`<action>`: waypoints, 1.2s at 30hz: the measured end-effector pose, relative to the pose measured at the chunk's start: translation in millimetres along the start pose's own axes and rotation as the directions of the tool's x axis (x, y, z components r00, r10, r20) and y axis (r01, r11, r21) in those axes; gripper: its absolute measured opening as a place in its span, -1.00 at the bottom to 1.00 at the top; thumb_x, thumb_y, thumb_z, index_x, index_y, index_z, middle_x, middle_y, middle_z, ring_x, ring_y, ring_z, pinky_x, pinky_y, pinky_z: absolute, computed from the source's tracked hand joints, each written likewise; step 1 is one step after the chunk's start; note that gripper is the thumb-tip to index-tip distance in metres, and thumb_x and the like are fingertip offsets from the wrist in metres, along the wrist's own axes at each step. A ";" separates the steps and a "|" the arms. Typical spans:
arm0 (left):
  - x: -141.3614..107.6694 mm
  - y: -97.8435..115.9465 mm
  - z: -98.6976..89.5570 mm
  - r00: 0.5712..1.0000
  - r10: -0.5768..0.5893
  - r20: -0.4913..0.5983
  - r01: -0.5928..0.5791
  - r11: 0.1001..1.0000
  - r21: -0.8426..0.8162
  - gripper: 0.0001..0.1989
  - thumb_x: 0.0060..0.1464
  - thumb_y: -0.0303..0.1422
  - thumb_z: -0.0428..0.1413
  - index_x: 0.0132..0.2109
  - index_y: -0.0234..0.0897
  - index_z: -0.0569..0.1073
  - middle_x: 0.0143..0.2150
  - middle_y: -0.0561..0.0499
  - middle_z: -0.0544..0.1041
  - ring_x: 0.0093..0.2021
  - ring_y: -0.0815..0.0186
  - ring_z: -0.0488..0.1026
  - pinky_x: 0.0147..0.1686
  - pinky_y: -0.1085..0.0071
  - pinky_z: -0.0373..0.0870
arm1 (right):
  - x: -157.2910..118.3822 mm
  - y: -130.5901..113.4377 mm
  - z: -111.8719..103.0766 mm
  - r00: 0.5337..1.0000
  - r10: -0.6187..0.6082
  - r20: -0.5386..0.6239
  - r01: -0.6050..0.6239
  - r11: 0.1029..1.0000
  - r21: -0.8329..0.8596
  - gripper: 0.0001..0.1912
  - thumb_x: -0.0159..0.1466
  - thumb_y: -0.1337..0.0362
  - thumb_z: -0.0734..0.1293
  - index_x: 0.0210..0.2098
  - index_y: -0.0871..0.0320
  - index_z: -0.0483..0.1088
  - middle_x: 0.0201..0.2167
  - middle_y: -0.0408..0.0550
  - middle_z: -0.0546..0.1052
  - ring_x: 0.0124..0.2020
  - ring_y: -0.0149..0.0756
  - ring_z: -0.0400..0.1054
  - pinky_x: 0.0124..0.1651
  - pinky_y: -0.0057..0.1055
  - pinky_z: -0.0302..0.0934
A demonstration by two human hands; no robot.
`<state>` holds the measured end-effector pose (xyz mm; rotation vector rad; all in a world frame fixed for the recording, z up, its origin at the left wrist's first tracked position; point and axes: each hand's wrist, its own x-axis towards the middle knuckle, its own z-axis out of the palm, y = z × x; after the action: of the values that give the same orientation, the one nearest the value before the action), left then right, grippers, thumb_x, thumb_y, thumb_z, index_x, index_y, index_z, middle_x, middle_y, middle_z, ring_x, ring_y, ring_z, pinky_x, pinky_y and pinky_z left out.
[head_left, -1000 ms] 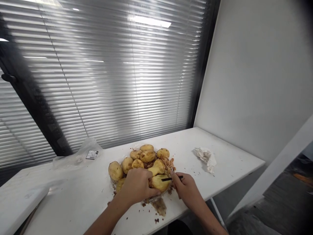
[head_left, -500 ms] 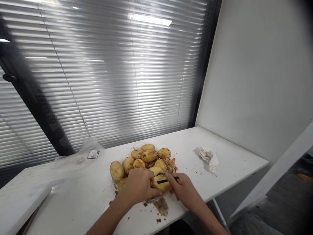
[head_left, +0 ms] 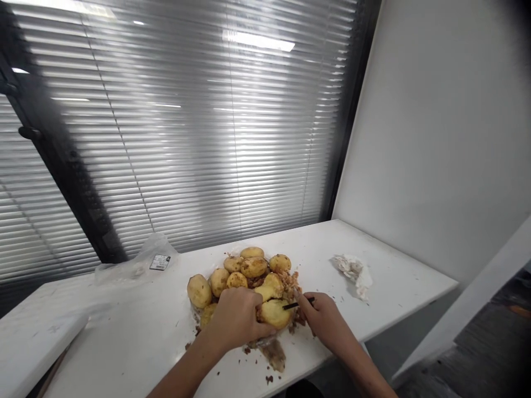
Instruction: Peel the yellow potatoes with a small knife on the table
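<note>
My left hand (head_left: 239, 316) is closed around the left side of a peeled potato (head_left: 275, 315), steadying it at the near side of a pile. In my right hand (head_left: 318, 314) is a slim black peeling tool (head_left: 291, 305), its tip at the potato's upper right; too little shows to tell a peeler from a knife. Just beyond, a potato with a narrowed middle (head_left: 270, 287) lies against the held one. Several more yellow potatoes (head_left: 254, 267) are heaped behind and to the left on clear plastic. Brownish peelings (head_left: 286, 278) are bunched on the pile's right side.
A crumpled white tissue (head_left: 353, 272) lies to the right on the white table (head_left: 136, 326). A clear plastic bag (head_left: 139, 265) with a label is at the back left. Near the front edge are a brown wet smear (head_left: 274, 355) and scraps. Window blinds stand behind.
My right hand has drawn the black tool rightward, off the middle of the potato to its edge. My left hand keeps its hold. The view has shifted slightly.
</note>
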<state>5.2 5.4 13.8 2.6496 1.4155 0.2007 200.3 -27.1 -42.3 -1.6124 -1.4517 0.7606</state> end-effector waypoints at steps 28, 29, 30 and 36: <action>-1.7 4.0 -4.0 0.999 -0.019 0.041 0.019 1.000 0.010 -0.64 -0.12 0.01 0.17 -0.44 -0.21 0.45 -0.39 0.01 0.54 -0.34 0.18 0.46 -0.43 0.34 0.12 | 0.6 0.2 10.3 0.999 -0.041 0.027 0.040 0.998 0.054 -0.43 0.30 -0.13 0.11 -0.69 0.08 0.18 -0.82 -0.22 0.22 -0.75 -0.38 0.12 -0.58 -0.45 0.01; -1.7 3.9 -3.8 0.999 -0.017 0.038 0.017 1.000 0.009 -0.64 -0.12 0.01 0.18 -0.44 -0.21 0.45 -0.40 0.01 0.54 -0.35 0.19 0.46 -0.44 0.35 0.10 | 0.6 0.7 10.4 0.999 -0.034 0.001 0.033 0.999 0.019 -0.44 0.31 -0.12 0.11 -0.69 0.08 0.18 -0.81 -0.20 0.24 -0.74 -0.36 0.14 -0.58 -0.44 0.01; -1.9 3.8 -3.7 0.999 -0.014 0.036 0.014 1.000 0.007 -0.64 -0.12 0.01 0.18 -0.45 -0.22 0.44 -0.42 0.02 0.53 -0.36 0.21 0.45 -0.46 0.35 0.08 | 0.8 1.5 10.0 0.999 -0.025 -0.037 0.024 1.000 -0.016 -0.45 0.31 -0.11 0.11 -0.68 0.08 0.17 -0.80 -0.19 0.25 -0.73 -0.35 0.15 -0.56 -0.43 0.02; -2.1 3.2 -3.0 1.000 -0.009 0.011 0.009 1.000 -0.010 -0.64 -0.12 -0.01 0.18 -0.50 -0.23 0.40 -0.46 0.04 0.51 -0.41 0.24 0.42 -0.49 0.36 0.02 | 4.4 -1.0 11.5 0.997 -0.073 -0.015 0.073 0.997 0.023 -0.45 0.34 -0.06 0.07 -0.68 0.08 0.17 -0.80 -0.20 0.25 -0.72 -0.35 0.16 -0.54 -0.43 0.04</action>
<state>6.2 2.0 17.2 2.6314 1.4185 0.1914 190.6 -20.7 -46.6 -1.5359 -1.4782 0.7206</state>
